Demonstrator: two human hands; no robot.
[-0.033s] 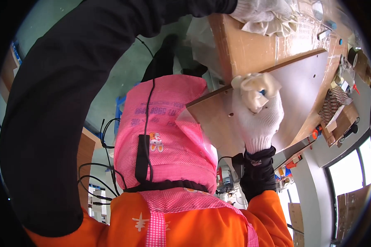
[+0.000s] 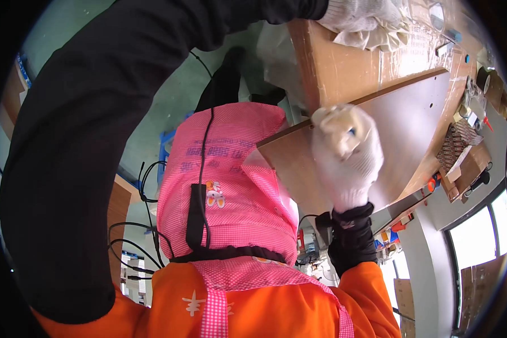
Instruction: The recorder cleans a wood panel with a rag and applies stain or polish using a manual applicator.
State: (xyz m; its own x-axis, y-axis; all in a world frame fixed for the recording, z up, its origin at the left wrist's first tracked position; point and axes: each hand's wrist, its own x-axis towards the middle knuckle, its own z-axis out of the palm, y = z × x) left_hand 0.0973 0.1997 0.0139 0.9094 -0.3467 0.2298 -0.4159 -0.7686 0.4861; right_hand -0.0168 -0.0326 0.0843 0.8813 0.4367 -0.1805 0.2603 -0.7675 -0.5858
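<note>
My right hand (image 2: 348,158), in a white knit glove, is over a brown-grey wooden panel (image 2: 403,124) with small dark holes. Its fingers are curled in, with cream wrinkled material (image 2: 343,127) about them and a small blue spot showing. Motion blurs it, and what it holds is unclear. The panel lies tilted across a cardboard-coloured, film-covered surface (image 2: 349,67), one corner near my pink apron (image 2: 225,169). My left hand (image 2: 357,12), also white-gloved, is at the top edge, partly cut off, over a bunched cream cloth (image 2: 374,36). Its fingers are hidden.
At right lie a tape roll (image 2: 486,83), a patterned cardboard piece (image 2: 456,141) and an orange tool (image 2: 433,183). Black cables (image 2: 146,248) hang at my left side. A blue frame (image 2: 166,143) is on the floor beyond the apron.
My right hand has shifted slightly left over the panel and is more blurred. My left hand and the panel keep almost the same place.
</note>
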